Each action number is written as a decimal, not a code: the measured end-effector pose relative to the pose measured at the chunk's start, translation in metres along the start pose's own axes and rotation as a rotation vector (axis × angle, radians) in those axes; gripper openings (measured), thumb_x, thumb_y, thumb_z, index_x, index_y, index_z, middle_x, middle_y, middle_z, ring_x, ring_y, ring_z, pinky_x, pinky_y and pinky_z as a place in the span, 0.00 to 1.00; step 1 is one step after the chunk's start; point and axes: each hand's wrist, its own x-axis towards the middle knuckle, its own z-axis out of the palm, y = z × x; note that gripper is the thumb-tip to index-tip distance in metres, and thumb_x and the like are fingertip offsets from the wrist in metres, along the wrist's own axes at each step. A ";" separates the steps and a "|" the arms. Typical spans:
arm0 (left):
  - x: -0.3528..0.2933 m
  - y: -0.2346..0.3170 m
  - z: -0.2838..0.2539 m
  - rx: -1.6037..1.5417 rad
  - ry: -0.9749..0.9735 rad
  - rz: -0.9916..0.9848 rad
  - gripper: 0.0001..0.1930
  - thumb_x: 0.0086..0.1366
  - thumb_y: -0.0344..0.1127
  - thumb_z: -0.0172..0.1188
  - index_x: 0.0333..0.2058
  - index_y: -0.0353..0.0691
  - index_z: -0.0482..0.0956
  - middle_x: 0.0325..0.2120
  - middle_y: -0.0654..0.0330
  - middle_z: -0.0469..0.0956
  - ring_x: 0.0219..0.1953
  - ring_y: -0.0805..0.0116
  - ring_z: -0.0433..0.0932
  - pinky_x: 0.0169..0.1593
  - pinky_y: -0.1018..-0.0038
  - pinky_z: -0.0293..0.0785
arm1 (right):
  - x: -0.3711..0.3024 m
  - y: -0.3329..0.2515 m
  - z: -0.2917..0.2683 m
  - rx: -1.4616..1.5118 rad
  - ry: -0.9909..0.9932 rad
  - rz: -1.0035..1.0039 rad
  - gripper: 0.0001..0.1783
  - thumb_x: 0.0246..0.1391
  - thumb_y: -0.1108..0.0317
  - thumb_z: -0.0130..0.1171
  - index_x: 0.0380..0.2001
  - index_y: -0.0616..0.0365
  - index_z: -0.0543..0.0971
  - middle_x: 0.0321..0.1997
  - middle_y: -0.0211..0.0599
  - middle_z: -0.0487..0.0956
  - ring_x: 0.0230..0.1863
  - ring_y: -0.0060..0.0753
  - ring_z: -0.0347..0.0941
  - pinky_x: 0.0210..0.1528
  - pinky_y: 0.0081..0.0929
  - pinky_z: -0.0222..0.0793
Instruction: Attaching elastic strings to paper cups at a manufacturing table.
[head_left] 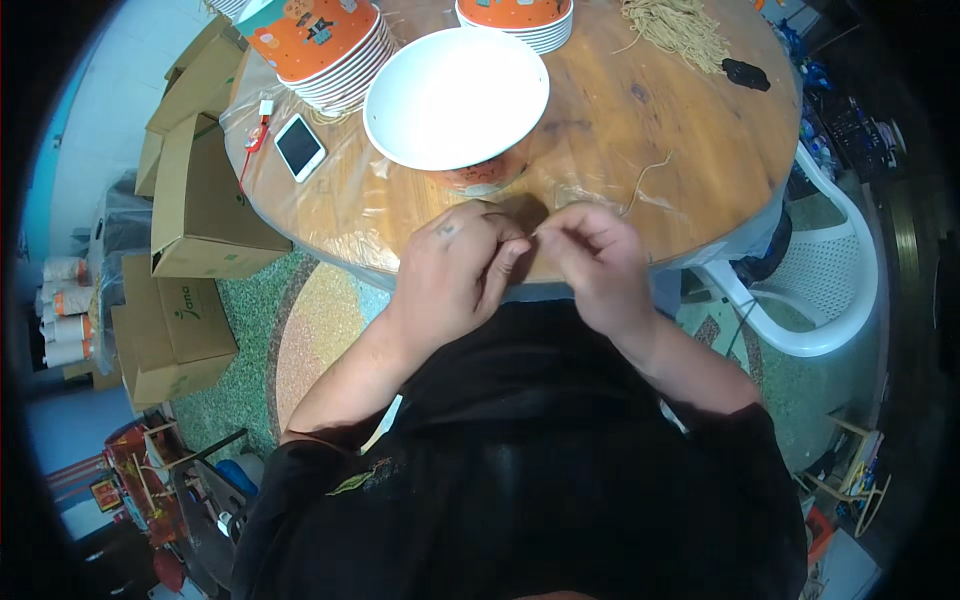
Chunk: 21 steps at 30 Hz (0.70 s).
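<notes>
Head view: left fingers (pixel 503 263) curled closed; right fingers (pixel 568 250) pinched alongside; cannot tell what's held

So we've got a round wooden table (pixel 700 170) up front, grain showing, with a clear plastic cover (pixel 355 245) that's catching the light in shiny streaks. Under it we see a speckled floor (pixel 250 310), mostly green, with a dark curved band (pixel 276 335) edging a tan-pink patch (pixel 325 315). Off to our right there's a white plastic chair (pixel 855 255) with a perforated seat, near the table. On our left we spot open cardboard boxes (pixel 205 235). Lower left has a blue wall-like surface (pixel 65 400), too blurry for us to swear to.
</notes>
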 end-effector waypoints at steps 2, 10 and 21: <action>0.021 0.011 -0.009 0.119 0.096 0.194 0.11 0.67 0.37 0.76 0.38 0.38 0.84 0.34 0.54 0.83 0.36 0.50 0.84 0.39 0.61 0.80 | 0.011 -0.008 -0.010 0.075 0.136 -0.067 0.04 0.73 0.71 0.68 0.43 0.61 0.85 0.34 0.22 0.82 0.31 0.12 0.74 0.36 0.17 0.71; 0.107 0.025 -0.016 0.408 -0.091 -0.023 0.23 0.68 0.37 0.75 0.55 0.30 0.82 0.42 0.39 0.86 0.46 0.36 0.86 0.51 0.53 0.83 | 0.073 -0.021 -0.014 0.464 0.361 -0.225 0.08 0.75 0.69 0.66 0.47 0.64 0.84 0.41 0.33 0.85 0.41 0.24 0.80 0.49 0.25 0.77; 0.078 0.022 -0.056 -0.050 -0.193 -0.345 0.15 0.75 0.32 0.65 0.56 0.32 0.84 0.34 0.51 0.88 0.31 0.60 0.87 0.39 0.66 0.83 | 0.055 0.021 0.026 0.368 0.293 -0.312 0.07 0.74 0.76 0.67 0.51 0.67 0.85 0.55 0.38 0.89 0.49 0.13 0.80 0.54 0.16 0.76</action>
